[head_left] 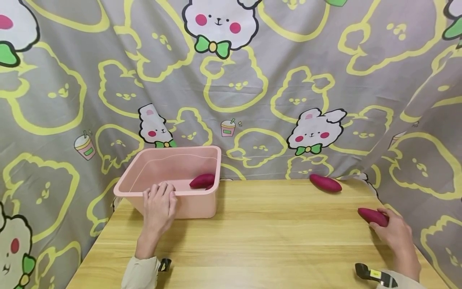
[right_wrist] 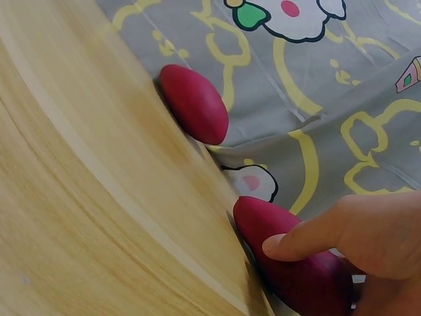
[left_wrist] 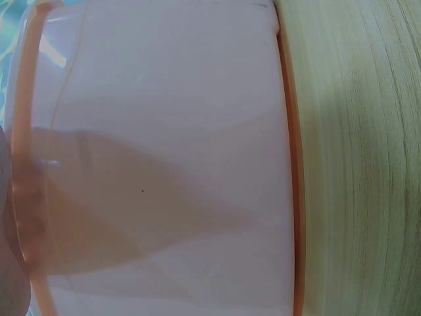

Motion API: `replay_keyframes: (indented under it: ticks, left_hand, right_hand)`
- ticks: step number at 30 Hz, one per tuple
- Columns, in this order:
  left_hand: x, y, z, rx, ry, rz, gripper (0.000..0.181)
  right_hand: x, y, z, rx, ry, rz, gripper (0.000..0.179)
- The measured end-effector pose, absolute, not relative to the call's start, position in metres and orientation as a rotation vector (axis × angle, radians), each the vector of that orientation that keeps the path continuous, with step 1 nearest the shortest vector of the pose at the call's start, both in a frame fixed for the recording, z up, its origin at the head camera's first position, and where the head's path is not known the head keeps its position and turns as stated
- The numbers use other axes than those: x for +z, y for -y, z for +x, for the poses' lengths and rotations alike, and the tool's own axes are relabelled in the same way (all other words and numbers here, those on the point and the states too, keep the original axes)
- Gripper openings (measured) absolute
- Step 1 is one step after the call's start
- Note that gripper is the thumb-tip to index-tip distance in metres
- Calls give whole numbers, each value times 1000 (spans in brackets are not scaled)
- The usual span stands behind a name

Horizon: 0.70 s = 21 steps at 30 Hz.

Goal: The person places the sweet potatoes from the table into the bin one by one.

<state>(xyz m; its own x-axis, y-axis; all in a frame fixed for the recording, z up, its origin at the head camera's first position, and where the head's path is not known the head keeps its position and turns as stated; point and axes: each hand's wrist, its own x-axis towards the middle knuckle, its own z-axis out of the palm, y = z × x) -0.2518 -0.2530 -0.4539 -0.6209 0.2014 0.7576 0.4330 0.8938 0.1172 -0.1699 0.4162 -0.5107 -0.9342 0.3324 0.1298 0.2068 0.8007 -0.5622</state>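
Note:
A pink plastic bin (head_left: 184, 205) stands at the left of the table, and my left hand (head_left: 159, 204) holds its near rim with the fingers bent over the edge. Inside it, at the right end, lies a purple sweet potato (head_left: 202, 181), with a bit of another beside it, mostly hidden by the rim. At the table's right side my right hand (head_left: 395, 233) grips a second purple sweet potato (right_wrist: 289, 263), thumb on the near side; its far fingers are largely hidden. Further back, another sweet potato (head_left: 325, 183) rests near the table's rear edge.
The wooden table (head_left: 267, 237) runs between the bin and the right hand. A grey curtain (head_left: 249, 92) with bunny and bear prints hangs close behind the table and along both sides.

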Motion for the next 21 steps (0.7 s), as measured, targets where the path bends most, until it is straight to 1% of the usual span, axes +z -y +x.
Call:
replay_keyframes:
  ticks: [8, 21]
  left_hand:
    - [-454, 252, -251, -373, 2243, -455, 32]
    - [-455, 253, -252, -364, 2252, -451, 34]
  right_hand:
    - [-509, -415, -170, 852, 2762, -442, 60]
    - [-498, -410, -170, 769, 2697, -371, 56]
